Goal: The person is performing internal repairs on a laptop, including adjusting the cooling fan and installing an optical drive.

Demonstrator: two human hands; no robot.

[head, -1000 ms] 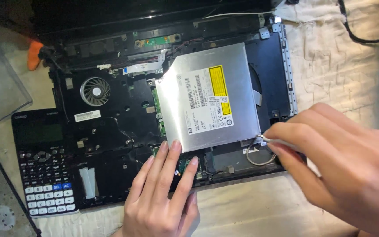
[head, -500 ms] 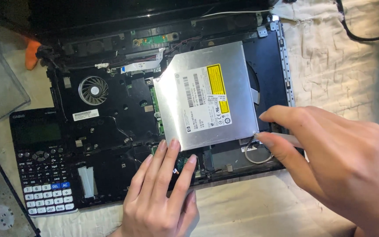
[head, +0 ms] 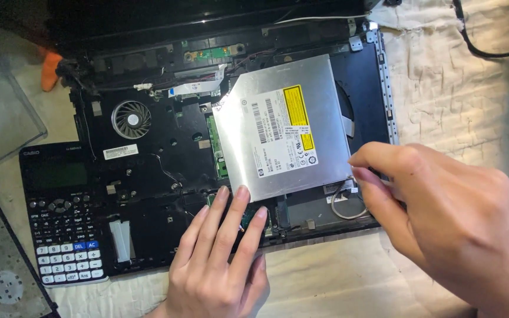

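While left hand (head: 216, 262) lies flat, fingers spread and holding nothing, on front edge of opened laptop (head: 148, 176), right hand (head: 449, 224) pinches lower right corner of silver disc drive (head: 281, 126). Drive sits tilted over laptop's right half. Fan (head: 131, 119) at upper left. Black calculator (head: 60, 212) lies just beside laptop's left side on cloth-covered bench (head: 460, 94).

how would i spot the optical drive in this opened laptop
Start at the opened laptop base on the cloth. In its right half lies the optical drive, a flat silver metal slab, its corner at the right hand. It alone is bright metal with yellow stickers.
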